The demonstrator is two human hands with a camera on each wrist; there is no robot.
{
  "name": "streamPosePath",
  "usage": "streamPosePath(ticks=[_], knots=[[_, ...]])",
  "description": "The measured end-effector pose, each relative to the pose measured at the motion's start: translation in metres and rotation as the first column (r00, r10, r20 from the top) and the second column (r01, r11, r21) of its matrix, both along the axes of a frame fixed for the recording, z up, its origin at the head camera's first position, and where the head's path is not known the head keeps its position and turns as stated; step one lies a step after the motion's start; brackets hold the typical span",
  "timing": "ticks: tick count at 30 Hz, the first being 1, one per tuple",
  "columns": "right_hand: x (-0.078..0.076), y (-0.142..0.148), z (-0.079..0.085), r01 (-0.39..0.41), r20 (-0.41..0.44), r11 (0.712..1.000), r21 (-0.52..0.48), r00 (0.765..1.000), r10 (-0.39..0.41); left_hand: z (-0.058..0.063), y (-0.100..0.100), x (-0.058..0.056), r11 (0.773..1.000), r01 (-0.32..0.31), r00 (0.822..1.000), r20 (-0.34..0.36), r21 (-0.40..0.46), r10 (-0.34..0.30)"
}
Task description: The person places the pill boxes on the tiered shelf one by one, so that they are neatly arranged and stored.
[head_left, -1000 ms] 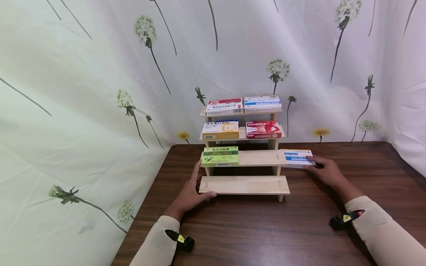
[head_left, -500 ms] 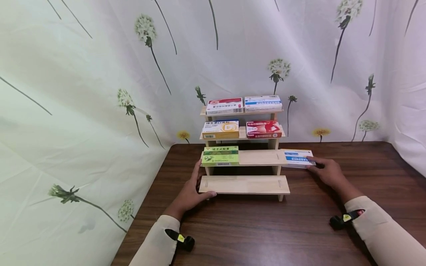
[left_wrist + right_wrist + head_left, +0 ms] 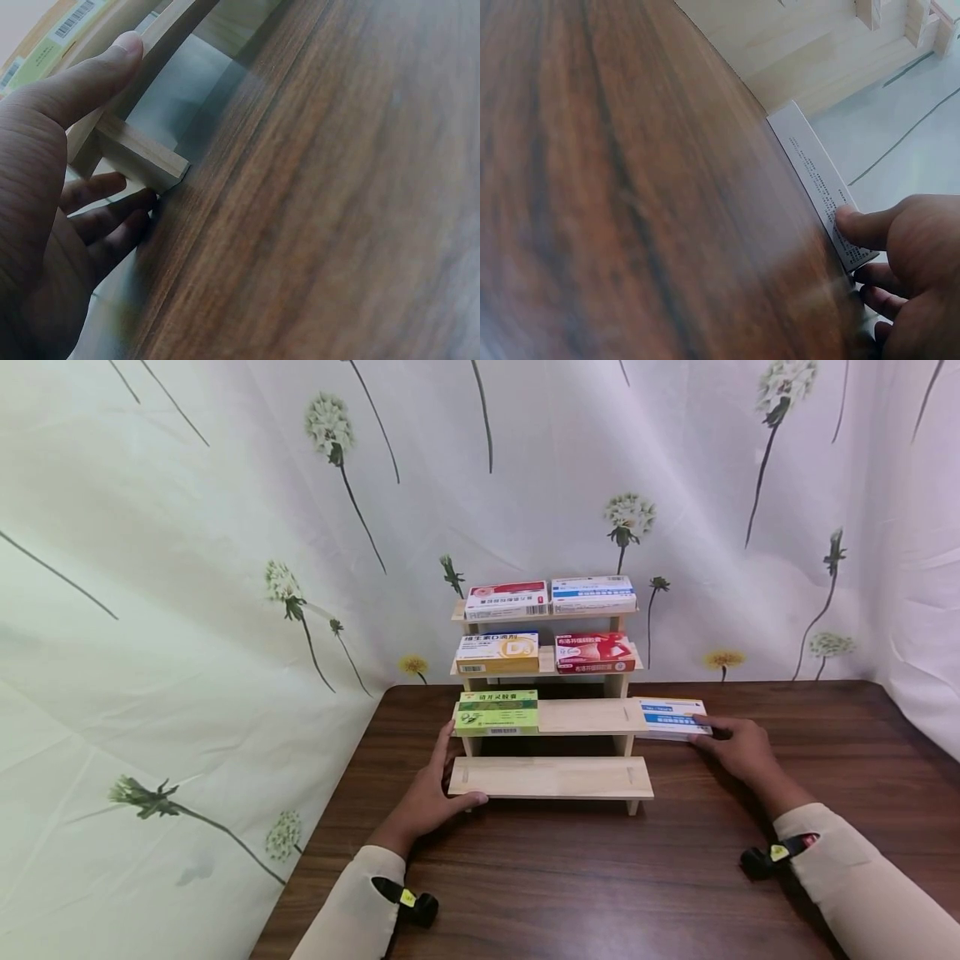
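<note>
A stepped wooden display rack [image 3: 551, 777] stands on the table. My left hand [image 3: 426, 797] grips its left end, the thumb at the front of the lowest step and the fingers along the side. In the left wrist view, the left hand's fingers [image 3: 112, 217] bend beside a rack leg. My right hand [image 3: 738, 750] pinches a white and blue medicine box [image 3: 670, 717] at its right end. That box lies flat beside the rack's right side; the right wrist view shows its printed long edge [image 3: 817, 176] low against the tabletop, thumb on it.
On the rack are a green medicine box [image 3: 497, 712], a yellow vitamin D box [image 3: 497, 652], a red box [image 3: 594, 652], a red and white box [image 3: 506, 600] and another blue and white box [image 3: 592, 594]. A dandelion-print curtain [image 3: 525, 468] hangs behind the brown table [image 3: 570, 885].
Almost nothing differs. Both hands keep their places on the rack and the white and blue medicine box; the right forearm has shifted very slightly left.
</note>
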State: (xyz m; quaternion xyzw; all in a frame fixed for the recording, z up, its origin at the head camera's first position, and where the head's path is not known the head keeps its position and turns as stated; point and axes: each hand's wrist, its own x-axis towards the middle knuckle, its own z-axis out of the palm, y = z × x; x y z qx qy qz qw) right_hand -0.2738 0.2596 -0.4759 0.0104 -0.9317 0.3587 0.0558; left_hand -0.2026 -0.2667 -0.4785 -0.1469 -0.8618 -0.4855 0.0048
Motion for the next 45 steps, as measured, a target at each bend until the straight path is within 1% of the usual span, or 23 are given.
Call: streamPosePath(ticks=[8, 13, 19, 21, 25, 35, 45], knots=[[-0.0011, 0.0001, -0.0025, -0.018, -0.012, 0.999, -0.029, 1.0, 0.018, 0.0003, 0.0004, 0.0006, 1.0, -0.014, 1.0, 0.006, -0.011, 0.014], [-0.0026, 0.0011, -0.0033, -0.041, 0.023, 0.998, -0.038, 0.999, 0.042, 0.0003, 0.001, 0.0004, 1.0, -0.021, 1.0, 0.013, -0.013, 0.021], [-0.0032, 0.0012, -0.0004, -0.06, 0.056, 0.998, -0.028, 0.997, 0.062, 0.0001, 0.0012, 0.0002, 1.0, -0.025, 1.0, 0.016, -0.01, 0.025], [-0.0036, 0.0011, -0.0001, -0.057, 0.062, 0.998, -0.026, 0.996, 0.058, 0.0004, 0.0013, 0.0003, 1.0, -0.026, 1.0, 0.016, -0.012, 0.026], [-0.0037, 0.0, -0.001, -0.047, 0.047, 0.999, -0.026, 0.998, 0.049, 0.0003, 0.001, 0.0001, 1.0, -0.023, 1.0, 0.013, -0.01, 0.023], [-0.0026, -0.0032, 0.0003, 0.015, 0.021, 1.0, -0.026, 1.0, -0.014, 0.0014, 0.0012, 0.0008, 1.0, -0.023, 1.0, 0.015, -0.013, 0.023], [-0.0036, -0.0028, -0.0021, 0.054, -0.044, 0.997, -0.06, 0.997, -0.057, 0.0011, 0.0006, 0.0011, 1.0, -0.016, 1.0, 0.01, -0.008, 0.016]])
